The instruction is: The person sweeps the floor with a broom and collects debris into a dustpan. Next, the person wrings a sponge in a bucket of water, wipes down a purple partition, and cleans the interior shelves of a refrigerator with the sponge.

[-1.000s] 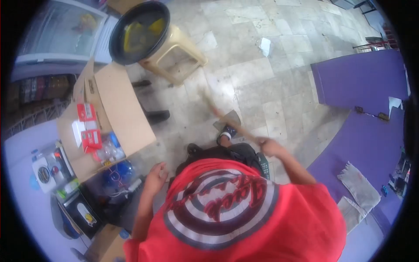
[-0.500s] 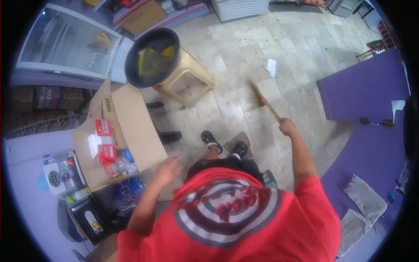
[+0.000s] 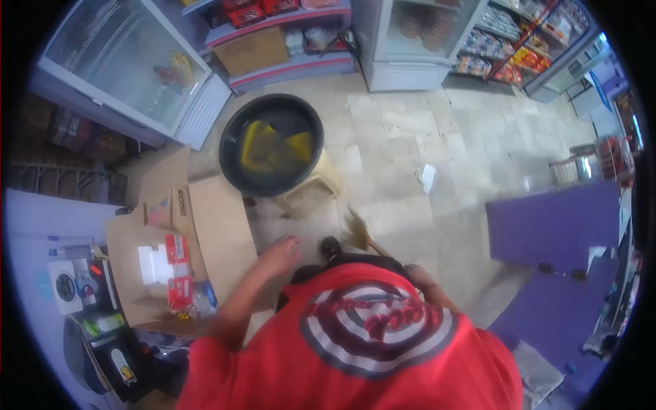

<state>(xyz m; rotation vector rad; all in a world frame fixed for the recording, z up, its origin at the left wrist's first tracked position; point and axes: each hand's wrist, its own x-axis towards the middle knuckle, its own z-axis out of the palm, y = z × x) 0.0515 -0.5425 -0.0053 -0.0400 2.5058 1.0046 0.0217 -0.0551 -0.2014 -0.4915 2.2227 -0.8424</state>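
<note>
- A broom (image 3: 357, 232), bristles fanned out, was low over the pale tiled floor (image 3: 393, 205), just beside a dark shoe (image 3: 331, 247). Whether the tips pressed on the tiles could not be told.
- Its handle slanted back to the right hand (image 3: 418, 275), partly hidden by the red shirt (image 3: 383, 342); that grip looked closed around the handle.
- The left hand (image 3: 281, 254) held nothing, its fingers apart and blurred, near the open carton (image 3: 222, 212).
- Sweeping well here, as a judgement, called for low bristles, short even strokes and a firm, easy wrist, drawing dirt away from the shoe.
- The stool (image 3: 328, 174) under the black basin (image 3: 232, 171) wanted care: a knock could have spilled whatever the basin held. The free hand was best kept clear of the carton flap.
- The white paper (image 3: 428, 178) lay flat on the tiles, farther off.
- Writing: the shirt's round emblem carried curly letters, the carton dark print, and the red boxes (image 3: 180, 292) small pale labels. None could be read surely; no brand was clear.
</note>
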